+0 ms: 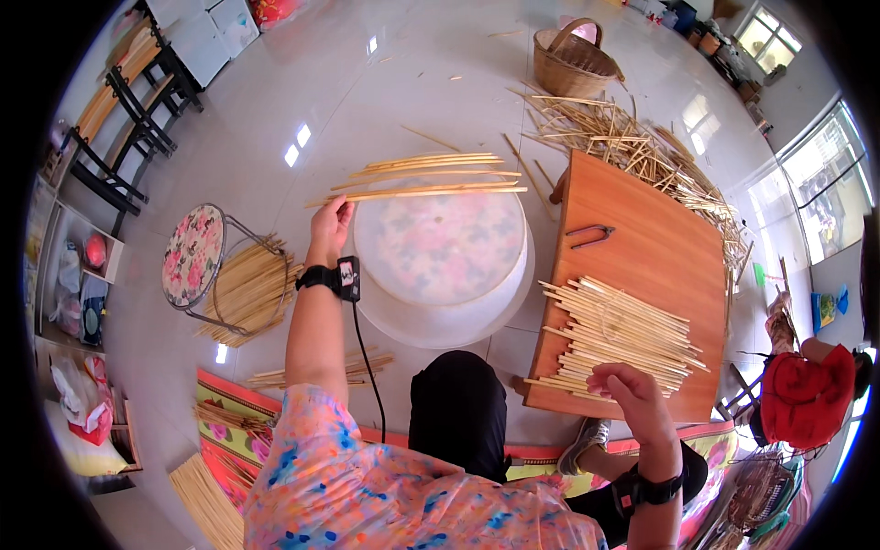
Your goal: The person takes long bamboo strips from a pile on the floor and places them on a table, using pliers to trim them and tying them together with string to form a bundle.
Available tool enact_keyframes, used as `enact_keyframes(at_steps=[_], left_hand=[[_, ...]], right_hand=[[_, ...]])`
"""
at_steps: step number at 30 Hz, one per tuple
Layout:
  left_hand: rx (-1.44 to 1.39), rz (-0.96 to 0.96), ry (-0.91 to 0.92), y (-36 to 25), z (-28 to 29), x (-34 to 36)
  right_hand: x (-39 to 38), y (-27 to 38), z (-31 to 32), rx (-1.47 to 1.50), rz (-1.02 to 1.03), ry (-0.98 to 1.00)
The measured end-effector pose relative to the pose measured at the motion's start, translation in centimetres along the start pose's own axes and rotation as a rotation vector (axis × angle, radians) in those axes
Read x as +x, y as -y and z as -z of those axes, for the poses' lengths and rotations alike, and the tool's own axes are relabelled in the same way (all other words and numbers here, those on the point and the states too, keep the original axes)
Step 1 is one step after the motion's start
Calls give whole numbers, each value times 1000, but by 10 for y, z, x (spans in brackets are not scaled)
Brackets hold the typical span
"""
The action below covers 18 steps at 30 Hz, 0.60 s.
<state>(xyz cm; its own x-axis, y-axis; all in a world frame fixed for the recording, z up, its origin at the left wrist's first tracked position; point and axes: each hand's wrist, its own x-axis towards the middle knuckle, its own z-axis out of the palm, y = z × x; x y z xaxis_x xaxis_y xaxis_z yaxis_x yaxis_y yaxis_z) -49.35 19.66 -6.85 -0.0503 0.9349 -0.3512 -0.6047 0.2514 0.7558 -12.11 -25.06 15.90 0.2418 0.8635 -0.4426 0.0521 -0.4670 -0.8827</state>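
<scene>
My left hand [333, 220] is closed on the left end of a straw stalk [431, 192], which lies across the far part of a round, whitish translucent stand [440, 247] with a floral pattern on top. More pale stalks [426, 163] lie just beyond it. My right hand [632, 394] hovers over the near edge of a pile of cut straw stalks [614, 330]. Its fingers are loosely bent and apart, with nothing visible in them. The pile lies on an orange-brown wooden table [632, 211]. Small dark snips [589, 236] rest farther back on it.
A wicker basket [573, 69] stands at the far right beside a heap of loose straw [632, 128]. Left, a floral folding stool [194, 252] lies tipped by more stalks [247, 293]. A person in red [807, 399] is at the right. A black cable [367, 367] hangs from my left wrist.
</scene>
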Motion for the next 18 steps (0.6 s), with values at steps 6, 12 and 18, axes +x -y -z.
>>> enact_keyframes(at_steps=[6,12,18], left_hand=[[52,-186,176,-42,-34,-88],[90,-218,523,-76,-122,-236],[220,-170,754,-69,-178,-363]], right_hand=[[-29,10,-2,-66,170,-65],[-55,54,-20,-326,630,-351],[-77,77,-27,-660,901,-502]])
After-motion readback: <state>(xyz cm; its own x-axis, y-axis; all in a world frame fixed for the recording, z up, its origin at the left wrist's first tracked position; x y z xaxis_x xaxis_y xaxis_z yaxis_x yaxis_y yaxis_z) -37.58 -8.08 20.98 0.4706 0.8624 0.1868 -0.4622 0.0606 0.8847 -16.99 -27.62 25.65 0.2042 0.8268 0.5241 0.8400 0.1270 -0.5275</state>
